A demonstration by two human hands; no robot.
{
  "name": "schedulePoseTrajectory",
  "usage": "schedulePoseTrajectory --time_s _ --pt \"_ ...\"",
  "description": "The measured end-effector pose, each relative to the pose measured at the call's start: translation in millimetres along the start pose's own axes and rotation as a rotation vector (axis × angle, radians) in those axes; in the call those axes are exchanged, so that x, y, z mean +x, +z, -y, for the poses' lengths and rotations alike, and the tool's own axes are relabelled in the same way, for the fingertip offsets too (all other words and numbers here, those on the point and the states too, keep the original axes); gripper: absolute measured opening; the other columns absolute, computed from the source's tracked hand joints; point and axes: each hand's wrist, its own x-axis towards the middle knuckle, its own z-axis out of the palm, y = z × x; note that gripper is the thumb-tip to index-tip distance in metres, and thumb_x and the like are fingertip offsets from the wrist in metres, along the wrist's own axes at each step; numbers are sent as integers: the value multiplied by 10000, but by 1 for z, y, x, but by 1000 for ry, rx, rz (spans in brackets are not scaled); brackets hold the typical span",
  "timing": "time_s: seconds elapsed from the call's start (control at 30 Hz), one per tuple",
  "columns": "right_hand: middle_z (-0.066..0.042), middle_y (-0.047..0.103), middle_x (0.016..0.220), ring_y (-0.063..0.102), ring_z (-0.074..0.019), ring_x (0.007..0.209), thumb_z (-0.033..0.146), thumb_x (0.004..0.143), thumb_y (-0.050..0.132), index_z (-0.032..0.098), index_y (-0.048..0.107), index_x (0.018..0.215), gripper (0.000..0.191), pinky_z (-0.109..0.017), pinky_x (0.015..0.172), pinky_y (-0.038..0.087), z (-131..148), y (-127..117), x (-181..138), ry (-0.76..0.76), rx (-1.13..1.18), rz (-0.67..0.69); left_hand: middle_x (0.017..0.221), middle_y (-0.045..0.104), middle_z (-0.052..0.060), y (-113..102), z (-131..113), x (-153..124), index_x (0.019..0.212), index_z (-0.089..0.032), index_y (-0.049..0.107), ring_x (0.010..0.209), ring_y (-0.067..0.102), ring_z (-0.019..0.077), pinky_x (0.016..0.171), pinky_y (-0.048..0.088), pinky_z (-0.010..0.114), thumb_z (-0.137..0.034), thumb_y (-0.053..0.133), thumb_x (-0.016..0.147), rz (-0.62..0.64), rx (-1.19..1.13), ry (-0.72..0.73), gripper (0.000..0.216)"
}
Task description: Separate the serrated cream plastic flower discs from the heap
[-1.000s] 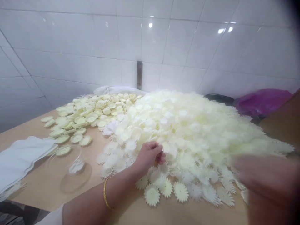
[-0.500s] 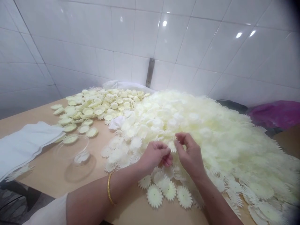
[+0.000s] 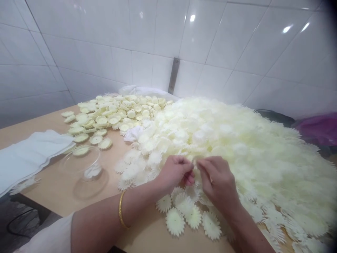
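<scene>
On the counter: a wide pile of pale cream discs with toothed rims covered most of the wooden top, from the middle out to the right edge of view.
Left hand: fingers were curled, with thumb and fingertips pinched on a disc at the near slope of the pile. A gold bangle ringed the wrist, and a white sleeve showed at the lower edge.
Right hand: it lay across from the lower right, thumb and forefinger pressed together on the same disc, their tips all but touching those of the left hand.
Disc: small and pale, it was mostly hidden by the fingertips of both hands and sat at the pile's near edge.
Loose discs: a few lay flat on the counter just below the hands, their rims overlapping.
Second pile: flatter, yellower discs were spread at the far left, meeting the big pile along one side.
Bowl: clear glass, it stood on the counter left of the hands and well apart from them. One disc showed through it; whether that disc was inside or beneath could not be told.
Cloth: white and folded, it lay at the left edge, just beside the bowl.
Wall: white glossy tiles, with a grey metal strip upright behind the piles.
Far right: a purple bag lay beyond the pile, with a dark rim beside it.
</scene>
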Motion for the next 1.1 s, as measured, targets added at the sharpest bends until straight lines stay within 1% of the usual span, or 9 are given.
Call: schedulePoseTrajectory --time_s 0.13,0.23,0.33,0.5,0.67,0.8,0.97,1.1 --pt "-57 599 738 536 -177 714 141 825 425 170 587 803 166 -307 634 435 -5 1 -1 105 159 80 568 597 30 -1 2 1 667 -134 525 446 557 105 432 440 219 -241 590 696 35 -8 3 128" --pt "-47 616 729 560 -168 689 164 830 422 181 600 787 184 -299 630 451 -7 0 0 151 231 154 570 597 33 0 1 1 661 -125 528 461 568 109 445 449 222 -225 587 702 65 -31 24 123" --pt "-43 629 731 581 -166 680 187 829 424 191 615 785 195 -292 623 464 -8 -1 1 189 283 189 553 584 26 0 -1 1 649 -118 525 459 566 103 452 453 217 -214 593 701 78 -46 34 129" --pt "-38 633 716 590 -163 668 213 830 439 193 622 777 191 -280 606 470 -10 -4 3 222 335 252 560 587 25 -2 3 4 669 -123 541 480 572 105 473 458 224 -227 547 728 101 81 59 120" --pt "-37 622 701 579 -158 649 187 834 440 189 608 778 177 -279 588 461 -13 -6 2 180 334 321 549 583 15 -3 6 5 682 -139 537 479 571 106 453 444 211 -239 510 749 107 211 91 124" --pt "-33 612 688 566 -153 645 142 830 422 185 599 777 190 -279 591 452 -15 -4 0 94 278 314 530 581 13 -3 8 5 678 -140 541 479 570 102 462 452 207 -246 511 753 107 285 108 134" --pt "-37 597 677 535 -154 635 115 816 416 183 575 761 181 -279 582 430 -14 -4 -1 41 211 278 609 605 34 -6 7 6 728 -133 556 571 617 134 502 474 227 -258 502 765 167 235 101 141" --pt "-33 574 661 506 -146 625 100 812 407 178 544 737 175 -268 570 407 -13 -3 -1 23 189 263 630 609 40 -6 4 5 716 -121 561 583 623 139 539 491 253 -232 518 761 188 184 94 127"
